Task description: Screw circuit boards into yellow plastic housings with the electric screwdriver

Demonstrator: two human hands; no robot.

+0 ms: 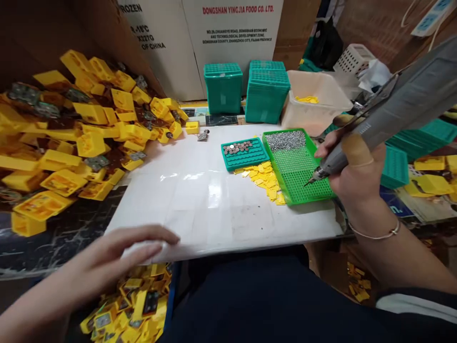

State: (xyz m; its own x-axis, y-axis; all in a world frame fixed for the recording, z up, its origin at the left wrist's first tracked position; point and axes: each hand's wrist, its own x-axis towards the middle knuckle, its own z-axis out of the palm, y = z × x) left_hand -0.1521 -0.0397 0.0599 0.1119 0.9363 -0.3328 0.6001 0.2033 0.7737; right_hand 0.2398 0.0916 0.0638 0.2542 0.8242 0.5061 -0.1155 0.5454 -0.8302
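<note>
In my right hand [360, 166] is a grey electric screwdriver [392, 109], its bit pointing down and left over the green basket [298, 178]. Small silver screws [287, 140] fill the far end of that basket. My left hand [139, 243] is at the front edge of the white work surface [193, 205], fingers stretched out and holding nothing. Below it a bin holds yellow plastic housings [132, 309]. A teal ridged tray [244, 155] with round coin-like discs [237, 147] lies left of the basket. Flat yellow plastic pieces [266, 181] are heaped between them.
Many yellow housings [64, 178] are piled at the left, with grey parts among them. Stacked teal trays [267, 93] stand at the back beside a whitish bin [317, 102]. A printed carton [232, 38] closes off the back. More teal trays [423, 138] lie at the right.
</note>
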